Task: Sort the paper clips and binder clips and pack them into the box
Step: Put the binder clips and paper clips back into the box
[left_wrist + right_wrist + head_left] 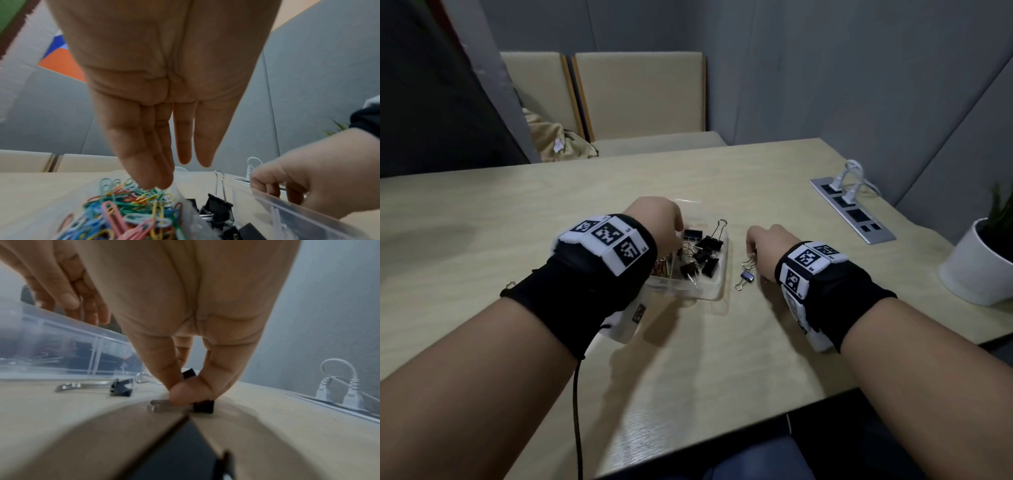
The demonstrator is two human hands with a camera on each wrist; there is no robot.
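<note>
A clear plastic box (717,274) stands mid-table. Its left compartment holds coloured paper clips (127,211); its right one holds several black binder clips (703,255). My left hand (664,222) hovers over the paper clip side, its fingers (156,178) straight and pointing down, with nothing visibly held. To the right of the box, my right hand (754,253) is down at the table. Its thumb and forefinger pinch a small black binder clip (203,406) that still touches the wood. Another small binder clip (745,277) lies loose between that hand and the box.
A metal socket panel (852,212) with white plugs is set into the table at the right. A white plant pot (976,267) stands near the right edge. Two beige chairs (640,96) sit behind the table. The table's front edge runs just below my forearms.
</note>
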